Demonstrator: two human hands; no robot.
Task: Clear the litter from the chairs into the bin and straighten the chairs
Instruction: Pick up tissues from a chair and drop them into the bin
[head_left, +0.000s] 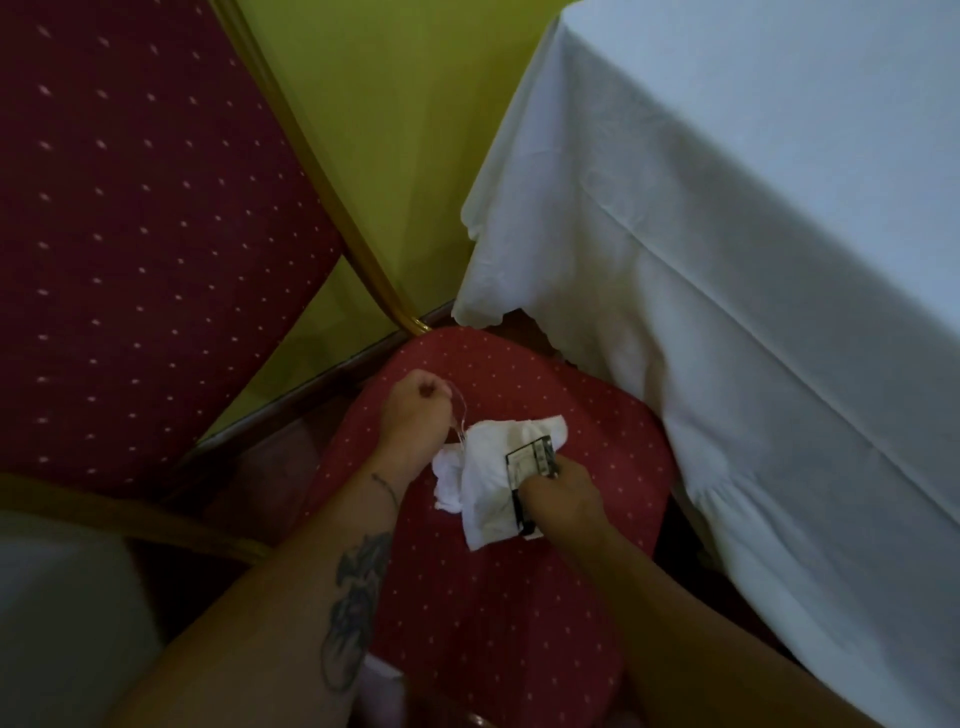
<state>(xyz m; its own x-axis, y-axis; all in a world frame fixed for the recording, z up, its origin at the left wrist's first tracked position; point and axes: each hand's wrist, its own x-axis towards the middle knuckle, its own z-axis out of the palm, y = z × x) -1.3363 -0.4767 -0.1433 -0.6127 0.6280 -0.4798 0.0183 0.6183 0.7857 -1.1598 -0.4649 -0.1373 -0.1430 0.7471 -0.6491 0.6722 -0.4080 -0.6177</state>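
A red dotted chair seat (519, 597) lies below me, its gold-framed backrest (156, 234) rising at the left. Crumpled white napkins (483, 467) lie on the seat, with a small black-and-white printed wrapper (535, 460) on top of them. My left hand (415, 415) is curled, pinching a thin clear scrap of plastic (460, 421) just above the napkins' left edge. My right hand (558, 493) grips the printed wrapper and the napkin under it. No bin is in view.
A table under a long white tablecloth (753, 260) stands close on the right, overhanging the seat's far right side. A yellow-green wall (405, 130) with a dark skirting board is behind. A pale surface (62, 597) sits at the lower left.
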